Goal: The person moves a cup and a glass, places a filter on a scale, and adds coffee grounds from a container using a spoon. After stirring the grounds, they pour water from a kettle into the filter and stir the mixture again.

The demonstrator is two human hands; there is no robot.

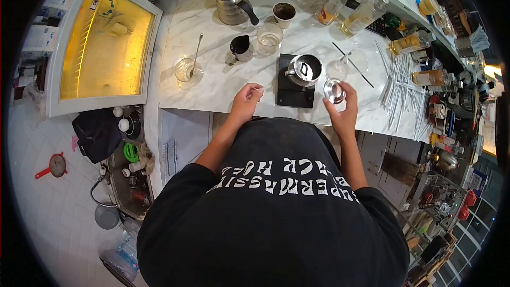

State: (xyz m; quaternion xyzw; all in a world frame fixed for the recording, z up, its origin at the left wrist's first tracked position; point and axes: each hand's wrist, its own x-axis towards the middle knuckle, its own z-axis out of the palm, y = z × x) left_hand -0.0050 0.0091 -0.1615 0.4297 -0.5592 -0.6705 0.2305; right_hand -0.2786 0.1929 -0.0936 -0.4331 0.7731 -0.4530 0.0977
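One small round metal cup (334, 91) is gripped at its rim by the fingertips of the right hand (342, 112), above the near edge of the marble counter (212, 93). The left hand (245, 102) hovers over the counter, fingers curled in and pinched together. Between the hands lies one black scale (295, 94) carrying one steel pitcher (304, 69). Beyond stand one gooseneck kettle (232, 6), one black jug (240, 47), one clear glass (269, 38) and one spoon glass (188, 70).

A loose black top (271, 223) is being worn, filling the near part of the view. White block lettering (281, 178) is being displayed across its chest from left to right, appearing upside down. Sleeves are being worn to about the elbow, with forearms, left hand (245, 98) and right hand (340, 111) being left bare.
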